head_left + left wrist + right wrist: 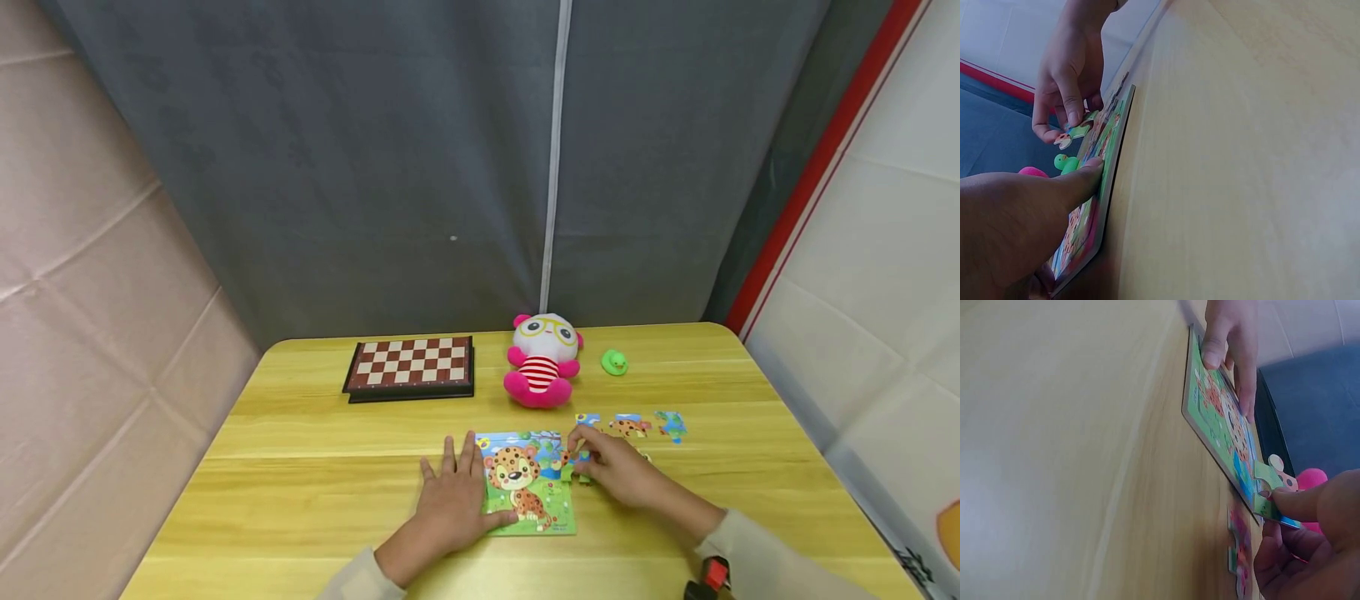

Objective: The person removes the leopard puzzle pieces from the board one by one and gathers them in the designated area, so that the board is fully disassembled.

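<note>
A square picture board (557,505) with a cartoon leopard on green grass lies on the table. My left hand (452,503) rests along its left side, fingers extended, thumb on its lower left part. My right hand (618,470) is at the board's right edge and pinches a jigsaw puzzle piece (1265,472) between thumb and fingers. In the left wrist view this puzzle piece (1080,132) is raised and tilted beside the board. Several loose puzzle pieces (630,427) lie beyond my right hand. In the head view, the fingers partly cover the held piece.
A pink and white plush toy (542,367) sits behind the board, with a green rubber duck (614,362) to its right. A chessboard (410,367) lies at the back left. Grey curtain (405,183) hangs behind the wooden table (315,500).
</note>
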Tool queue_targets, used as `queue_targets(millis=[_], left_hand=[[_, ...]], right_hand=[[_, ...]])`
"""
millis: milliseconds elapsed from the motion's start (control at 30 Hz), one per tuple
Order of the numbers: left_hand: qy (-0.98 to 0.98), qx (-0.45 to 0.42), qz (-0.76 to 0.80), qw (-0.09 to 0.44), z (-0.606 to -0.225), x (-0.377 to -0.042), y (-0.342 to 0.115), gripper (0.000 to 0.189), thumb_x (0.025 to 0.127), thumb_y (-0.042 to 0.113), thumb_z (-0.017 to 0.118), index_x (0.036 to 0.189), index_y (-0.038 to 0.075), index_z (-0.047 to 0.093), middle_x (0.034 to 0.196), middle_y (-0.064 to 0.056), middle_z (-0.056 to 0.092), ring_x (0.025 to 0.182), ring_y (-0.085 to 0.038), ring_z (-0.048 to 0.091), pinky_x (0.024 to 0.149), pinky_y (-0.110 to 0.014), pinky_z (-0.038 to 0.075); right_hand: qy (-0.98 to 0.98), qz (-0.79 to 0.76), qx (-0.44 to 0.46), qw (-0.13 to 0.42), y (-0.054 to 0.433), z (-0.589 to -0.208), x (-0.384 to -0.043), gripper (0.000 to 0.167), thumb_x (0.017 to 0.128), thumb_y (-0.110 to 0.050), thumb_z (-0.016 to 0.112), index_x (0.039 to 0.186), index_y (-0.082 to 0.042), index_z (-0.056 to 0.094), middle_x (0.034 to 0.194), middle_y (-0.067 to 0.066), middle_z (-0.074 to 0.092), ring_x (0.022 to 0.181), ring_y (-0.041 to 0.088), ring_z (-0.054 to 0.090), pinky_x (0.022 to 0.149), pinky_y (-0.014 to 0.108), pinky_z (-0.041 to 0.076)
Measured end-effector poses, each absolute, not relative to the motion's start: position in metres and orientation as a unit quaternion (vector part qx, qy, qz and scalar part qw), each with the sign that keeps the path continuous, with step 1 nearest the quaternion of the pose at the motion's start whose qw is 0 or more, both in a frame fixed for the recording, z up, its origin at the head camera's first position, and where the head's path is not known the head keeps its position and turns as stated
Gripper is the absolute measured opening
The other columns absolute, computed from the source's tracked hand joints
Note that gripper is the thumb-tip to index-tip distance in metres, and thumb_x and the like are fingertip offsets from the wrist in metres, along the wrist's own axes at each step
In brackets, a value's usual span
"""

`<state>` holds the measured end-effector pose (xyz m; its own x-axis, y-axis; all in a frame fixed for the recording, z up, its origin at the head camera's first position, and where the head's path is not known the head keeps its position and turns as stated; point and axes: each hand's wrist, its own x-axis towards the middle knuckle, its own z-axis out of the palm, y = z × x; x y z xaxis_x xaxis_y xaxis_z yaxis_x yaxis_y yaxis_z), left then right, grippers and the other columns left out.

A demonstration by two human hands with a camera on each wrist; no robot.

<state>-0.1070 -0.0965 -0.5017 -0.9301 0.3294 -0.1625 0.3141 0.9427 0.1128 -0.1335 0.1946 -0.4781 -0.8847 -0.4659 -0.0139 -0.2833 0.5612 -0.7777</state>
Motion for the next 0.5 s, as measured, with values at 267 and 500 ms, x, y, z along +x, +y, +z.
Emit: queue_targets(millis=[267,500], left_hand=[[0.982,0.163,0.049,0.087,-0.505,-0.108,-0.096,0.126,0.077,0.094,0.044,0.161,0.000,0.029,0.171,-0.018,0.013,0.154,-0.051,0.013,0.112,-0.081,0.019],[0.982,0.161,0.049,0.090,-0.504,-0.107,-0.096,0.127,0.077,0.094,0.044,0.161,0.001,0.029,0.172,-0.018,0.012,0.154,-0.051,0.013,0.112,-0.081,0.019]], right_hand=[[0.867,-0.433,-0.221,0.106,0.214,-0.479,-0.131,0.012,0.103,-0.007,0.060,0.111,-0.014,0.054,0.095,0.001,0.060,0.079,0.009,0.053,0.069,0.024,0.044],[0.875,-0.426,-0.204,0.103,0.232,-0.480,-0.129,0.014,0.103,-0.007,0.060,0.112,-0.015,0.055,0.101,0.001,0.060,0.081,0.010,0.052,0.069,0.024,0.044]])
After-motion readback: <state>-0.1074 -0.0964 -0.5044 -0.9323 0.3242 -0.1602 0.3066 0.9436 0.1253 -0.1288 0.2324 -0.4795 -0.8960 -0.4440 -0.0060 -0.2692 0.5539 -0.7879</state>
